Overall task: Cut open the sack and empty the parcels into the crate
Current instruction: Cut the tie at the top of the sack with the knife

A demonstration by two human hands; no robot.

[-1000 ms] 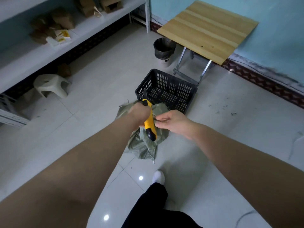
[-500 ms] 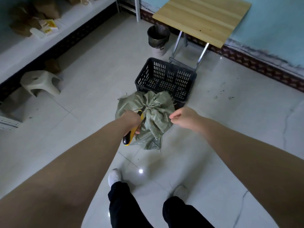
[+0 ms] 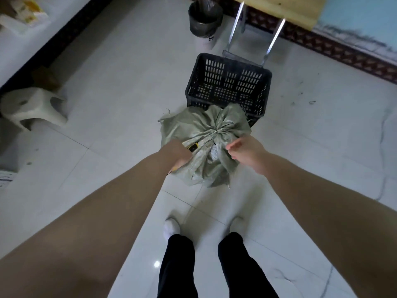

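Observation:
A grey-green woven sack [image 3: 199,125] stands on the white tile floor, its neck gathered and tied with string at the top. Right behind it sits a black slotted plastic crate [image 3: 227,82], which looks empty. My left hand [image 3: 177,152] is closed round a yellow and black utility knife [image 3: 192,147] whose tip points at the sack's left side. My right hand [image 3: 247,153] pinches the sack cloth just right of the tied neck. A pale patch shows between the folds near the neck. No parcels are visible.
A lined waste bin [image 3: 205,20] stands beyond the crate, beside the metal legs of a folding wooden table [image 3: 277,35]. A white plastic stool [image 3: 32,106] is at the left under a shelf unit. My feet [image 3: 171,227] are on the tiles just behind the sack.
The knife hand dropped from above the sack's top to its left side. My right hand let go, then came back onto the cloth by the neck. The camera tilted further down.

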